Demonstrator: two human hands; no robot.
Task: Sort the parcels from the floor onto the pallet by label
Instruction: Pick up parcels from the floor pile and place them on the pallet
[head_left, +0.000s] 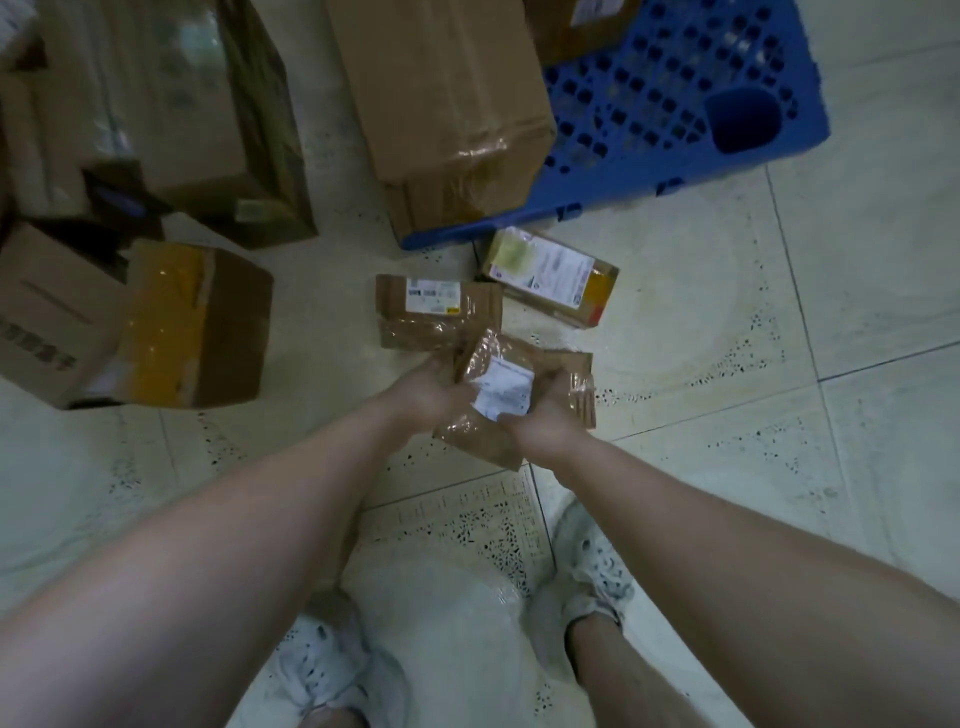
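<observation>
While both hands, left (427, 391) and right (545, 415), clasp the small parcel (493, 397) label-up, the blue pallet (675, 98) lies ahead, nearer the right hand.

**Brown card, blue plastic, speckled tile**

Brown taped parcel (496, 395) with a white label (504, 389). Blue grid-patterned pallet (675, 93). Brown box with yellow tape (192, 322). Pale floor tiles (779, 364) with black-speckled borders. White shoes (592, 571) dotted with dark holes.

both hands, left hand (426, 395) and right hand (545, 421), grip a small taped brown cardboard parcel (493, 400) above the pale tiled floor (727, 467), near a blue plastic pallet (675, 104).
</observation>
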